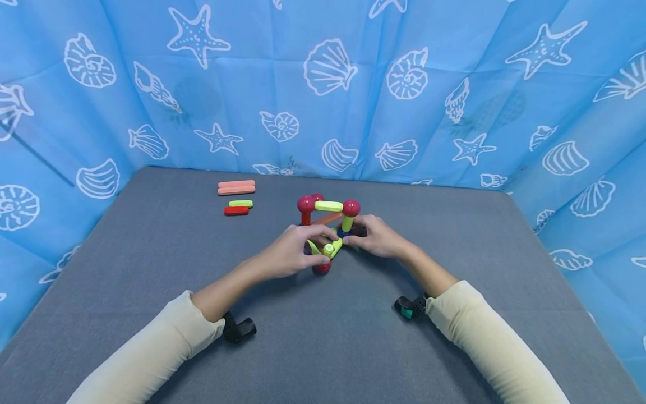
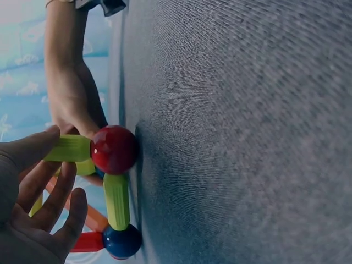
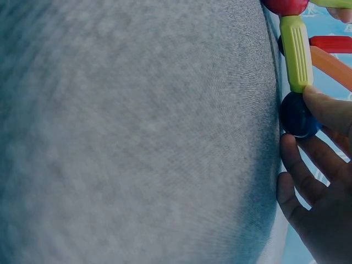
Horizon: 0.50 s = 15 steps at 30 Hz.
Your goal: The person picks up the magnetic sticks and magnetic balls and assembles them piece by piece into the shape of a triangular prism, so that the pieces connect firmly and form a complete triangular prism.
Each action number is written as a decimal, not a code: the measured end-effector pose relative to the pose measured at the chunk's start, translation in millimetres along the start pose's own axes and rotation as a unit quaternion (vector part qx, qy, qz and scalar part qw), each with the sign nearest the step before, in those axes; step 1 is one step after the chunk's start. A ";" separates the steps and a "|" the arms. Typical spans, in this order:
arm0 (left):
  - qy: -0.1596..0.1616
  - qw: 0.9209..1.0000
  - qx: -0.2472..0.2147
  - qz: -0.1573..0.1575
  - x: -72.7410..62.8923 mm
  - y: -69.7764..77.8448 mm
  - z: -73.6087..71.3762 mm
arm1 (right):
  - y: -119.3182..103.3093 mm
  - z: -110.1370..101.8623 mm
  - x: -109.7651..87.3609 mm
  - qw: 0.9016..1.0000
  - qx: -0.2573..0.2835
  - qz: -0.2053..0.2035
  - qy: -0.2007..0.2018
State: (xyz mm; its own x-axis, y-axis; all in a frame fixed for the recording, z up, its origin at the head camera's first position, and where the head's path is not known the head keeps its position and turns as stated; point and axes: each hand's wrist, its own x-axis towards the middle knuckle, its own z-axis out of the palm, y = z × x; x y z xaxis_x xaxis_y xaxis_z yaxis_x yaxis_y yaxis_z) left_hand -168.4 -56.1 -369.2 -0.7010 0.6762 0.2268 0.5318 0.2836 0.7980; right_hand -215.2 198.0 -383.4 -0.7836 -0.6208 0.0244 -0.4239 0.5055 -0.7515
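Observation:
A frame of magnetic rods and balls stands on the grey table (image 1: 323, 348). Between thumb and fingers my left hand (image 1: 290, 251) pinches an upright yellow-green rod (image 1: 329, 249), which rises from the front red ball (image 1: 322, 268). In the left wrist view that rod (image 2: 71, 147) meets the red ball (image 2: 114, 149). My right hand (image 1: 379, 238) grips a dark blue ball (image 3: 297, 116) at the frame's right base corner, thumb by the yellow-green rod (image 3: 297, 55) joining it to the red ball. Along the top, a yellow-green rod (image 1: 329, 206) links two red balls. My left hand hides part of the base.
Left of the frame lie loose rods: two pink rods (image 1: 236, 187), a yellow-green one (image 1: 240, 203) and a red one (image 1: 236, 211). A blue seashell-print curtain (image 1: 282, 73) hangs behind the table and along its sides.

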 end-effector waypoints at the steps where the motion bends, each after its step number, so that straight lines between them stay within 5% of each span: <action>1: 0.000 1.000 -0.004 0.000 -0.4 -0.3 0.1 | 0.6 0.4 0.2 1.000 0.002 0.000 0.000; 15: -0.013 1.000 0.012 -0.001 -7.8 -8.2 -1.5 | -0.5 0.6 -1.0 1.000 -0.005 0.005 0.001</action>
State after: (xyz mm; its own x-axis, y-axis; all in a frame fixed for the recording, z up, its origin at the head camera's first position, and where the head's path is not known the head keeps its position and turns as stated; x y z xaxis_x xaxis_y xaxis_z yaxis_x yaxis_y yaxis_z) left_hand -168.0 -64.8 -376.6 -0.6897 0.6928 0.2105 0.5416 0.3006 0.7851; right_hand -213.9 198.0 -383.4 -0.7887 -0.6145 0.0181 -0.4200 0.5172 -0.7457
